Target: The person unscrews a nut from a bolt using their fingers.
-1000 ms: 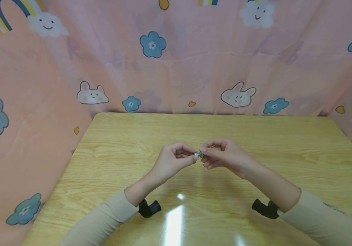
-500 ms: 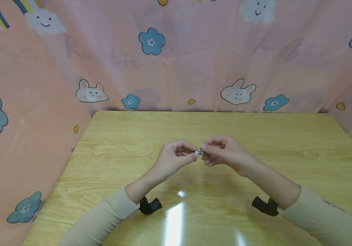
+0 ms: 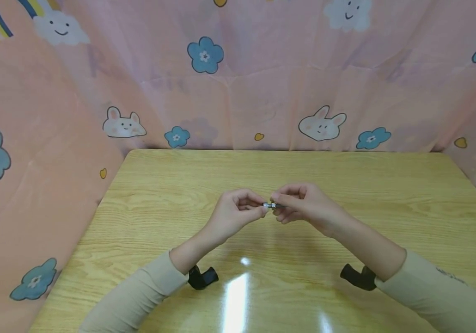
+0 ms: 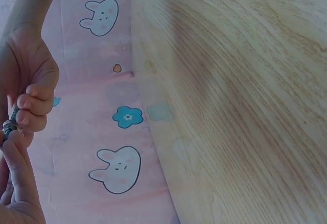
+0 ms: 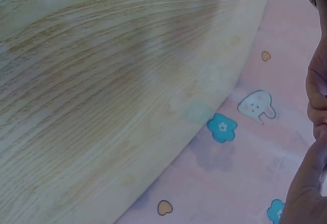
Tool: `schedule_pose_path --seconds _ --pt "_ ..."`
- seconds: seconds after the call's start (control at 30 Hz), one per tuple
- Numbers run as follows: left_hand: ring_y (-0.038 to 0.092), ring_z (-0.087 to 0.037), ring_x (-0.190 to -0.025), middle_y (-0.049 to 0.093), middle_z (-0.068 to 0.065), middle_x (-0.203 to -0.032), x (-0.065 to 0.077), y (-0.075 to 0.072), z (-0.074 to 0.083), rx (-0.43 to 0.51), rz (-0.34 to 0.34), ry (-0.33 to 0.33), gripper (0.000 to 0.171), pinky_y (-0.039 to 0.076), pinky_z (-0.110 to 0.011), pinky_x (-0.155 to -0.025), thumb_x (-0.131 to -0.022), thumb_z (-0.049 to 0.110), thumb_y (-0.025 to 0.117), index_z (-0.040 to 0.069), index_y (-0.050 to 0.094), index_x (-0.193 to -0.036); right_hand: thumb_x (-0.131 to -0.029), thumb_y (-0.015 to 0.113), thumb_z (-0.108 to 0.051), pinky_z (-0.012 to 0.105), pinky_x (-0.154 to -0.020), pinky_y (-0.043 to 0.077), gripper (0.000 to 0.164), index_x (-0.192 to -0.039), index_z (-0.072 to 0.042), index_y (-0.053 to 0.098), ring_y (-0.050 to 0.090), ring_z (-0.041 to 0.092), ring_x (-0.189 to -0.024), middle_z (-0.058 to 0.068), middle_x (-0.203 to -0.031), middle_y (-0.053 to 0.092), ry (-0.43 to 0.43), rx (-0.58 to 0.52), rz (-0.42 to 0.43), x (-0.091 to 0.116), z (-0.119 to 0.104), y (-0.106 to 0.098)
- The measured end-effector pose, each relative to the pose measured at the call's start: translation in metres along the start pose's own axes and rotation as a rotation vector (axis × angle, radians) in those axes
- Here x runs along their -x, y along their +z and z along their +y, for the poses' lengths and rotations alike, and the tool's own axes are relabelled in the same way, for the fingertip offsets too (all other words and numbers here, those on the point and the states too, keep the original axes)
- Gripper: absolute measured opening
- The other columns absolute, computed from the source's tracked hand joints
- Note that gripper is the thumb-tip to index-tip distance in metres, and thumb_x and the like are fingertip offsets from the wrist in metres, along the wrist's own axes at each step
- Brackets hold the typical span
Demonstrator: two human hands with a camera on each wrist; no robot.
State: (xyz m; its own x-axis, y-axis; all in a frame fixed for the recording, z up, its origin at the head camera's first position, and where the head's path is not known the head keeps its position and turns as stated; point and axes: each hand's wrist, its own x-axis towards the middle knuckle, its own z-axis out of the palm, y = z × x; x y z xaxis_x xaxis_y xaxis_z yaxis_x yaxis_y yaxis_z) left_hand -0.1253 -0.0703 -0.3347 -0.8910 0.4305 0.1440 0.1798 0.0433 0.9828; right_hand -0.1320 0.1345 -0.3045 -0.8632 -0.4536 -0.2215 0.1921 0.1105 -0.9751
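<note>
While pinched between left hand (image 3: 230, 215) and right hand (image 3: 308, 206), bolt (image 3: 269, 205): small, metal, roughly level along the 9-to-3 line, off centre toward 4 or 5 o'clock in the head view, held clear above the table (image 3: 159, 194)
Left grip: at 9 o'clock from the bolt, thumb and forefinger pinching the silver end
Right grip: at 3 o'clock from the bolt, thumb and forefinger pinching the darker end
Nut (image 3: 274, 205): probably a nut, judging by shape; showing in the gap between the hands, nearer the right fingertips, seemingly around the shaft
Done: by judgement, nut and bolt already joined
Left undone: bolt not yet let go or laid on the table; whether being screwed on or off, and how far along, cannot tell
Hidden: both bolt ends, under fingertips
Cut off: hands at the 9 o'clock edge of the left wrist view, and at the 3-to-4 o'clock edge of the right wrist view, with no bolt discernible there
Hard to make out: thread and any washer, too small and blurred
</note>
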Motion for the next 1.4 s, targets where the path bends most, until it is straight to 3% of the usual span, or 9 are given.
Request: schedule_pose_path --seconds 0.23,0.5,0.73,0.93,1.17,1.4 --pt "0.066 -0.024 -0.080 0.068 -0.017 -0.089 0.0004 -0.0010 -0.0014 0.009 -0.002 0.002 0.013 0.055 -0.033 -0.075 -0.086 0.004 0.065 -0.003 0.065 -0.097 -0.086 0.065 -0.008 0.031 -0.082 0.052 0.025 -0.107 0.003 0.056 0.063 0.015 -0.086 0.006 -0.096 0.062 -0.036 0.029 -0.010 0.0009 0.0013 -0.0015" --pt "0.066 -0.027 -0.081 0.069 -0.015 -0.089 -0.0002 0.0000 -0.0002 0.007 -0.004 0.001 0.013 0.055 -0.033 -0.075 -0.086 0.005 0.064 -0.003 0.065 -0.096 -0.093 0.058 -0.014 0.031 -0.073 0.055 0.020 -0.102 0.004 0.057 0.064 0.013 -0.073 0.004 -0.081 0.065 -0.010 -0.012 -0.014 0.0006 0.0013 -0.0017" --pt "0.065 -0.034 -0.083 0.068 -0.016 -0.090 -0.0002 0.0001 0.0004 0.004 -0.008 -0.003 0.012 0.055 -0.033 -0.074 -0.086 0.004 0.064 -0.003 0.065 -0.096 -0.088 0.064 -0.009 0.032 -0.083 0.052 0.020 -0.105 -0.002 0.057 0.063 0.016 -0.086 0.006 -0.096 0.061 -0.057 0.015 -0.023 0.0032 0.0023 -0.0042" --pt "0.066 -0.022 -0.079 0.068 -0.016 -0.090 0.0006 0.0009 0.0026 -0.002 -0.008 -0.001 0.013 0.055 -0.034 -0.075 -0.086 0.006 0.065 -0.003 0.065 -0.096 -0.093 0.058 -0.015 0.031 -0.074 0.055 0.017 -0.099 0.001 0.058 0.064 0.014 -0.072 0.004 -0.080 0.066 -0.018 -0.018 -0.027 0.0029 0.0016 -0.0015" --pt "0.066 -0.020 -0.079 0.068 -0.019 -0.091 0.0017 -0.0004 0.0001 0.013 -0.010 -0.001 0.014 0.055 -0.033 -0.075 -0.086 0.005 0.065 -0.004 0.065 -0.097 -0.088 0.063 -0.007 0.033 -0.082 0.052 0.020 -0.105 -0.001 0.056 0.063 0.015 -0.086 0.006 -0.097 0.061 -0.071 0.013 -0.037 0.0020 0.0053 -0.0038" --pt "0.066 -0.017 -0.078 0.068 -0.016 -0.090 0.0012 -0.0004 0.0015 0.009 -0.008 -0.002 0.013 0.055 -0.033 -0.075 -0.087 0.006 0.064 -0.003 0.065 -0.097 -0.093 0.057 -0.014 0.032 -0.075 0.055 0.019 -0.102 0.003 0.056 0.065 0.014 -0.073 0.004 -0.082 0.066 -0.049 -0.015 -0.032 0.0008 0.0041 -0.0013"
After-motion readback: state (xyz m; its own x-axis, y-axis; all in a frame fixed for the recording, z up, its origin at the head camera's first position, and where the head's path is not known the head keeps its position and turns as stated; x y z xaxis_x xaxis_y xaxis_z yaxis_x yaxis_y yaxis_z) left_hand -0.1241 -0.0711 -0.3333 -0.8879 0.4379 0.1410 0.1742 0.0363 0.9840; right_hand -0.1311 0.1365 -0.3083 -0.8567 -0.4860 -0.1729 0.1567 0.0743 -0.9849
